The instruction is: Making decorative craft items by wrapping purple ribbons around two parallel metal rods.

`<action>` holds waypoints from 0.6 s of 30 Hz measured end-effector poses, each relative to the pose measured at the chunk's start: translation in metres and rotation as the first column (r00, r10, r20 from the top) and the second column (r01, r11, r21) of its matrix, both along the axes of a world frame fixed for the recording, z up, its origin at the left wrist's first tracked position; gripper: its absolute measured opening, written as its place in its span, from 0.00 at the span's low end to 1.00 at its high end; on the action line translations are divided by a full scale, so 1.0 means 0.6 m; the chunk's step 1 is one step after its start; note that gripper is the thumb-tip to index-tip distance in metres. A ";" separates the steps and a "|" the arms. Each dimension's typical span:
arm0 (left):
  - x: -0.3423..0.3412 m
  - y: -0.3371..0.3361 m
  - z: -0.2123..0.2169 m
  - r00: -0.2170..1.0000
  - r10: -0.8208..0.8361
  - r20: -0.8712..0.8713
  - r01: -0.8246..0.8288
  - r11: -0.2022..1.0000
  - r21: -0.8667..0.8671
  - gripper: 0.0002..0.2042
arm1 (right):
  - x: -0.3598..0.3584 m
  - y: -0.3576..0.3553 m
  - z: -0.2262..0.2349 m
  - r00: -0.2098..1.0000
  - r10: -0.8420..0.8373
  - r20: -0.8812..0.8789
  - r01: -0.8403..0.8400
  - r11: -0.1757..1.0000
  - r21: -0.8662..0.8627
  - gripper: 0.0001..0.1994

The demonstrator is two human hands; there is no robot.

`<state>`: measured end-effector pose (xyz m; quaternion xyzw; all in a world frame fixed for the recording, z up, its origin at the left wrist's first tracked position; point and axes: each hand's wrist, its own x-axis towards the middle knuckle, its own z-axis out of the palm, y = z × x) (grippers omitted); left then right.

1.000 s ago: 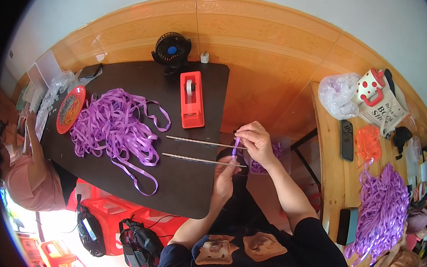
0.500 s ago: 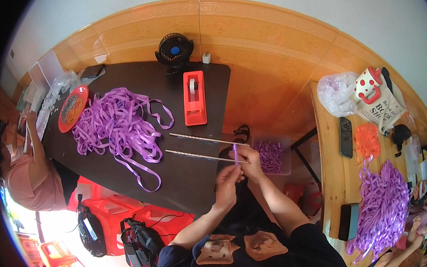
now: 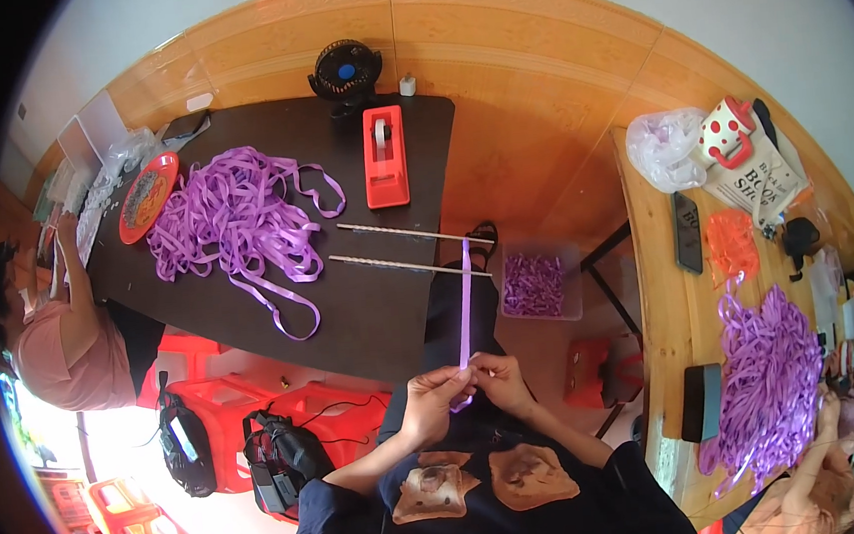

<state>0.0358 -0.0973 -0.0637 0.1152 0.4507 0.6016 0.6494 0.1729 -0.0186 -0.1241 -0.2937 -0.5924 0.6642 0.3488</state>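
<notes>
Purple and satiny, a flat ribbon strip (image 3: 466,314) runs straight toward the near side from the far one of two slender rods (image 3: 399,232), crossing the near one. I see both rods lying roughly parallel, thin and ridged, their right ends jutting past the table edge. At the strip's near end, my left hand (image 3: 436,403) pinches it between thumb and fingers; my right hand (image 3: 504,385) sits just beside, fingertips pressed together on the same ribbon, with a short tail hanging below.

Left of the rods, I have a tangled, glossy ribbon pile (image 3: 233,217) on the smooth dark table (image 3: 381,321). Beyond the rods stands a boxy red tape dispenser (image 3: 386,185), with a round black fan (image 3: 346,69) farther off. Right of the rods, lower down, a translucent plastic box (image 3: 573,306) holds short purple pieces. Farther right, a wooden table (image 3: 665,339) bears a shaggy ribbon bundle (image 3: 766,371).
</notes>
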 end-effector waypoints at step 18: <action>-0.019 -0.021 0.029 0.995 -0.067 -0.071 0.077 0.986 0.150 0.09 | 0.013 -0.069 -0.005 0.924 0.273 0.268 -0.254 0.962 -0.104 0.05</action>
